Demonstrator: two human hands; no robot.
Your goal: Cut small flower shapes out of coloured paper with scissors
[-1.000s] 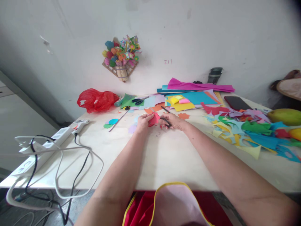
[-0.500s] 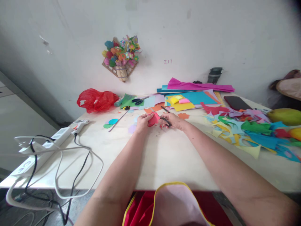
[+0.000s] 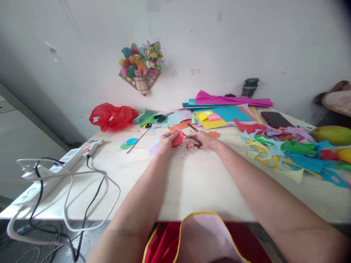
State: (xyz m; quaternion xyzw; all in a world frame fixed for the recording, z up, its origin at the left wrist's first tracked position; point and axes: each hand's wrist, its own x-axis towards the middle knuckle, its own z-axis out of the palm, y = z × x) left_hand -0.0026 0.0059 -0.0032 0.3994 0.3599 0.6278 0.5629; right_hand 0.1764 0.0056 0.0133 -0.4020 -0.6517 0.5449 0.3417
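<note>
A small red paper piece (image 3: 178, 139) is pinched in my left hand (image 3: 166, 141), near the middle of the table. Dark-handled scissors (image 3: 195, 140) are gripped in my right hand (image 3: 203, 139), their blades pointing up and left beside the red paper's right edge. Tiny red scraps lie on the table under the hands. An orange paper flower (image 3: 214, 134) lies just beyond my right hand. To the left of my left hand are a blue paper circle (image 3: 132, 141) and a green one (image 3: 125, 146).
Power strips (image 3: 52, 171) with tangled cables lie at the left. A red plastic bag (image 3: 113, 117) and second scissors (image 3: 161, 117) sit farther back. Coloured sheets (image 3: 230, 114) and a phone (image 3: 276, 119) are at the back right, paper scraps (image 3: 298, 148) at the right.
The scissors have shifted slightly in my right hand, and their blades now show beside the red paper. My left hand still holds the paper, moved very little.
</note>
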